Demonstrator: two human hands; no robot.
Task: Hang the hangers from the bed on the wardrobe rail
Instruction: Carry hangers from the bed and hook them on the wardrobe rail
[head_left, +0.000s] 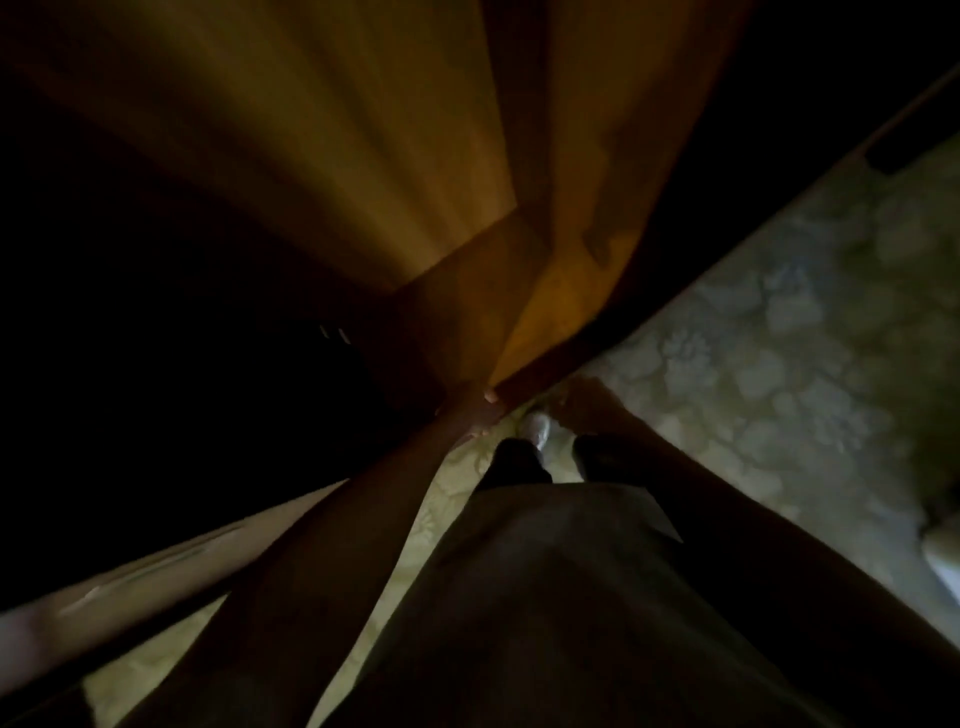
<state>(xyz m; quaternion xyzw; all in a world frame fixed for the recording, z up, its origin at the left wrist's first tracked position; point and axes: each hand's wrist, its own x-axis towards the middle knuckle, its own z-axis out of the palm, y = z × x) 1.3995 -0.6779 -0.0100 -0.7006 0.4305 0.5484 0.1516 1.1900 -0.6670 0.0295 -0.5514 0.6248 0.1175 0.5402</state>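
Looking down in poor light, I see my left hand (480, 415) on the lower edge of the wooden wardrobe door (519, 291), which rises toward twelve o'clock; whether its fingers curl round that edge I cannot tell. My right hand (587, 410) hangs just beside it at three o'clock, too dim to say if it holds anything. No hangers, bed or rail show here, so I judge the left, nearer hand must swing the door first, its long axis running upright.
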